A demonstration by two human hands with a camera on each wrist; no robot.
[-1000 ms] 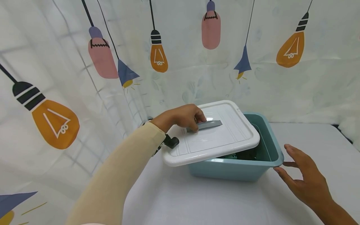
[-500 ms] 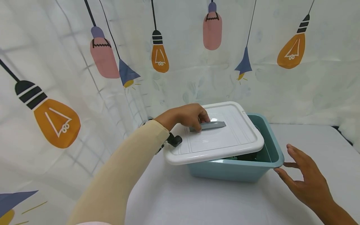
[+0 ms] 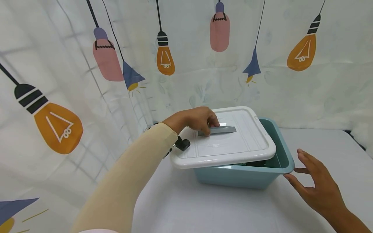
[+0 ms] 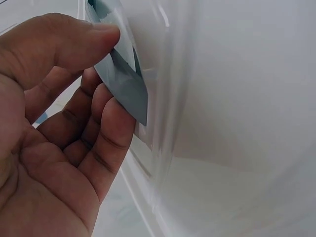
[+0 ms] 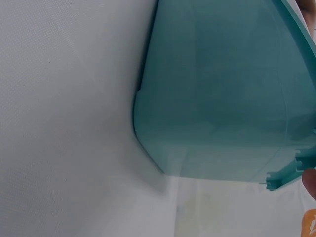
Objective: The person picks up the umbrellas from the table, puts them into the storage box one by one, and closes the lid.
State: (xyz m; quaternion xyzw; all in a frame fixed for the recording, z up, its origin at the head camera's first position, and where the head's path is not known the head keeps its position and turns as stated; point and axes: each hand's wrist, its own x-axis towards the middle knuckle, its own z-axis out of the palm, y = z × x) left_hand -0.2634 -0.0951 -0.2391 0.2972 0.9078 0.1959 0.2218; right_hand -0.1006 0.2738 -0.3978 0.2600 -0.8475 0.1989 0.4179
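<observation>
My left hand (image 3: 198,119) pinches the grey handle (image 3: 222,130) of a white lid (image 3: 247,142); the left wrist view shows thumb and fingers on either side of that handle (image 4: 129,94). The lid lies askew over a light blue plastic box (image 3: 233,177), overhanging its left side and leaving a gap along the right. Dark and green contents (image 3: 257,163) show through the gap, mostly hidden. At the box's front right corner, my right hand (image 3: 320,184) touches the rim with its thumb tip, fingers spread and loosely extended. In the right wrist view, a fingertip (image 5: 309,182) appears by the rim.
The box stands on a table with a white cloth (image 3: 221,207). Behind and to the left hangs a white curtain (image 3: 192,81) printed with lamps and bulbs. A black wrist camera (image 3: 183,144) on my left wrist sits just over the lid's left edge.
The lid has slid rightward over the box with my left hand on its handle, narrowing the gap and dipping slightly at its right front. My right hand stays at the corner.
</observation>
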